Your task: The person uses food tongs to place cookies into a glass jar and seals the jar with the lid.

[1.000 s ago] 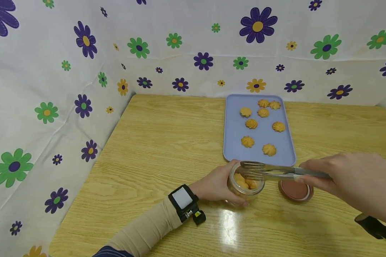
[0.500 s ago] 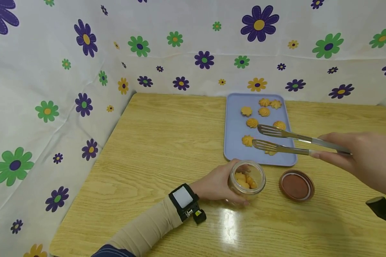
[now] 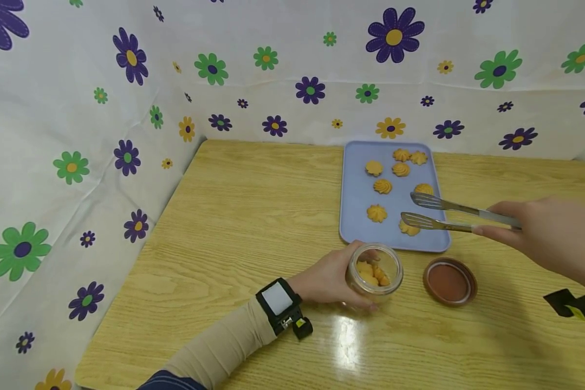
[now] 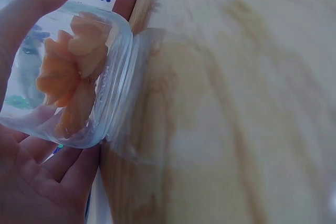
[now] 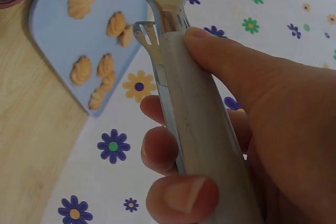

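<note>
My left hand [image 3: 324, 279] curls round a clear glass jar [image 3: 395, 281], which stands on the table with its mouth up. Several piped cookies [image 4: 63, 72] lie at the jar's bottom, plain in the left wrist view. My right hand [image 3: 548, 233] grips metal tongs [image 3: 453, 207] by their handles [image 5: 197, 114]. The two slotted tips are spread apart, with nothing held between them. They hover over the right part of a light blue tray [image 3: 356, 227]. One cookie [image 3: 409, 227] on the tray is partly hidden under the lower tip, and another cookie [image 3: 423, 188] sits just above the upper tip.
Several more cookies [image 3: 382, 186] are spread over the tray, which lies near the back of the wooden table [image 3: 253, 200]. A round brown lid [image 3: 449, 281] rests right of the jar, in front of the tray. A flowered cloth [image 3: 273, 70] hangs behind.
The tongs have left the jar's mouth, moving up and right to over the tray, and their tips have spread. In the last half second they shifted slightly right. My left hand stays on the jar.
</note>
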Demonstrator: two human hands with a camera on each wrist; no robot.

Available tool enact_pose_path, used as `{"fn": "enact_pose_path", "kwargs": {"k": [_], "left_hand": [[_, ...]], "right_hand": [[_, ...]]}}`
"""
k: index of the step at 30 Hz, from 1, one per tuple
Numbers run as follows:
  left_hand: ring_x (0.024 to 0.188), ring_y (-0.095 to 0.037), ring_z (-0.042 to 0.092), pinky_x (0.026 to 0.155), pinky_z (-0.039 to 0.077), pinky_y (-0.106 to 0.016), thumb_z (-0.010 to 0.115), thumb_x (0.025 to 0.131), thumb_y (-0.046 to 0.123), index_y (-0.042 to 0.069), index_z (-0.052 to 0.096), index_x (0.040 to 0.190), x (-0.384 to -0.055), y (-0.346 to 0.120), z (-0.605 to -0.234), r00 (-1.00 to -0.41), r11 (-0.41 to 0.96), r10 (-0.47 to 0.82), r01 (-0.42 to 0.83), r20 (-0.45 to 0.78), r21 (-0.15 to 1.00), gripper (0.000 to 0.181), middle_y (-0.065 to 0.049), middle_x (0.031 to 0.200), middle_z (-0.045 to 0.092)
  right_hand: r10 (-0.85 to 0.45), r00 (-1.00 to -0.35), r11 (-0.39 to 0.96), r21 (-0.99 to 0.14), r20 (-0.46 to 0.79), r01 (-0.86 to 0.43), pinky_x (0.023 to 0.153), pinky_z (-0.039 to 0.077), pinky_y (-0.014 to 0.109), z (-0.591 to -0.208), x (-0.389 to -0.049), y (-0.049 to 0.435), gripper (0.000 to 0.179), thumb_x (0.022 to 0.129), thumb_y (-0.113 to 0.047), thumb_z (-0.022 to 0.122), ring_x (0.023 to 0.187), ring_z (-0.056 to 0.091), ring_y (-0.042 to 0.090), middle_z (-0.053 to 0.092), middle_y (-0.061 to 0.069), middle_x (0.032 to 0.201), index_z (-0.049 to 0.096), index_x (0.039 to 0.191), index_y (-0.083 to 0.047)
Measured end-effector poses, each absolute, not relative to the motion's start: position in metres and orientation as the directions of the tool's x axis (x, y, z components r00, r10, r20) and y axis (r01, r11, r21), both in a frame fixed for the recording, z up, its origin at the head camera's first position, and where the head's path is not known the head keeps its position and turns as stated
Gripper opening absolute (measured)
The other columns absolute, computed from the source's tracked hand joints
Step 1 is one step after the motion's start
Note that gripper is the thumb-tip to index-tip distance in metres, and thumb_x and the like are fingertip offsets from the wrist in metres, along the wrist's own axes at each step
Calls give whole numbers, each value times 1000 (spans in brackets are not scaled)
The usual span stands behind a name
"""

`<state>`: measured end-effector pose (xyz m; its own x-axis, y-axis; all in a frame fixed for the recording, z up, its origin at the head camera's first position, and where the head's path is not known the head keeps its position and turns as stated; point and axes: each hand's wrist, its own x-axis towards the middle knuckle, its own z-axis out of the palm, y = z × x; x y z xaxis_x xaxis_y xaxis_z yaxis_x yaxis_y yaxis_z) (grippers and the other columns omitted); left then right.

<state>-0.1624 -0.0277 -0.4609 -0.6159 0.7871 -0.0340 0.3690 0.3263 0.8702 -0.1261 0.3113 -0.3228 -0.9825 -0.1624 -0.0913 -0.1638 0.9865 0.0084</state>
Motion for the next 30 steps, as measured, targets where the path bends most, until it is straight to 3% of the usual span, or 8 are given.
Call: {"fn": "enact_pose_path", "kwargs": {"k": [7,13,16,21,30], "left_hand": [[131,-5,54,114,42,-29,94,67,38,21,47,139,-162,-28,-462,-616,331,787,367,-40,869,88,3,139,63],[130,-5,54,114,42,-29,94,66,41,21,47,140,-161,-29,-461,-617,329,787,373,-33,868,90,4,139,63],[130,-5,54,114,42,-29,94,66,41,21,47,139,-162,-29,-461,-619,330,785,377,-30,865,89,4,139,64],[130,-5,54,114,42,-30,94,66,41,22,47,138,-162,-28,-461,-622,331,783,377,-28,865,88,4,139,64],[130,-6,54,114,42,-29,95,66,38,21,48,138,-161,-28,-462,-623,321,782,366,-26,873,87,2,138,64]], "right_hand": [[-205,-969,977,23,-138,-210,46,53,45,-349,-134,321,73,91,-63,62,68,70,34,75,17,79,74,110,7],[-201,-963,979,10,-179,-206,57,58,53,-360,-136,322,93,89,-78,46,74,71,37,75,22,85,73,110,9],[-192,-963,980,5,-189,-197,62,59,57,-362,-137,322,93,91,-77,44,78,71,39,75,24,88,72,112,10],[-206,-958,979,-37,-198,-202,67,58,59,-364,-138,321,74,97,-61,53,77,71,36,76,21,88,72,112,9],[-238,-960,971,-61,-144,-232,61,58,55,-367,-137,321,67,99,-57,54,75,71,33,76,19,88,75,111,6]]}}
